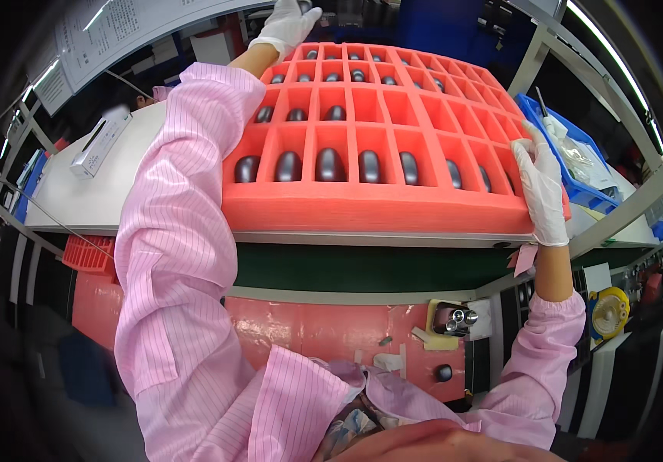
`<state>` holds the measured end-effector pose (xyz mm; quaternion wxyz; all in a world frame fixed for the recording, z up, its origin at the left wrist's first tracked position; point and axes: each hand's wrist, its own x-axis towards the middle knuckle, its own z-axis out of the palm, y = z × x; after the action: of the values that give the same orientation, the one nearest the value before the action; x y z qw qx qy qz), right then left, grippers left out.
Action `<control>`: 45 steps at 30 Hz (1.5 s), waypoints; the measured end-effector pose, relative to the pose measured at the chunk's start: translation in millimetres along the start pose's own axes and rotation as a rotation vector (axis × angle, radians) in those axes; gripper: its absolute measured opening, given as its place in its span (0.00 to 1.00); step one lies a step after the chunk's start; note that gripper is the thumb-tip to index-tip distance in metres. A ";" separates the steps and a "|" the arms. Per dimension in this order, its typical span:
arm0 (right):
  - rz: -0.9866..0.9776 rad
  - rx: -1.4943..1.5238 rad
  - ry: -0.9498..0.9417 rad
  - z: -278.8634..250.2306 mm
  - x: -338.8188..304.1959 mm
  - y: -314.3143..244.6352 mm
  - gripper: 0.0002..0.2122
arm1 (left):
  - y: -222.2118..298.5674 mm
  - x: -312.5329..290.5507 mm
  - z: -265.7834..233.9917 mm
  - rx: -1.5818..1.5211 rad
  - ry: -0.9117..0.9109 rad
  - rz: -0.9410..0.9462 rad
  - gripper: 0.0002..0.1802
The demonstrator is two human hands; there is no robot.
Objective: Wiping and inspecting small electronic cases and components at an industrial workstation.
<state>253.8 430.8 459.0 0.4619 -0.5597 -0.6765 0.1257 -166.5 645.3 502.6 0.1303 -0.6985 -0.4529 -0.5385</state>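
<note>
A big red foam tray (377,212), divided into rows of compartments, lies tilted in front of me. Dark grey, smooth oval pieces (330,165) stand in many compartments, most densely in the near row and toward the left. My right hand (541,185), in a white glove, grips the tray's right edge with the fingers over its rim. Stretched past the tray's far left corner, my left hand (287,29), also gloved, has its fingers closed around a dark rounded piece (305,5), partly cut off by the picture's upper edge.
A white tissue-like box (102,142) lies on the white table at left. At right, a blue bin (578,165) holds clear plastic bags beside a metal frame post (609,219). Below, a pink-covered surface (308,327) carries a shiny metal fixture (454,318) and a dark piece (444,373).
</note>
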 end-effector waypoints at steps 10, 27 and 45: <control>0.082 -0.113 0.112 5.9 -2.7 3.3 0.14 | -22.8 -31.5 16.0 0.209 -0.862 -0.576 0.31; -0.112 0.295 0.467 -3.2 -7.3 43.6 0.12 | 67.0 -175.5 -153.2 -0.599 -0.754 -0.484 0.34; -0.001 0.183 -0.388 164.4 -342.3 121.8 0.09 | 161.8 -428.6 -70.9 -0.356 -0.490 -0.466 0.19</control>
<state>187.9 230.5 120.5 0.3722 -0.4805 -0.7385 0.2919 -90.7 296.9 206.3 -0.2311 -0.6966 -0.5166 -0.4410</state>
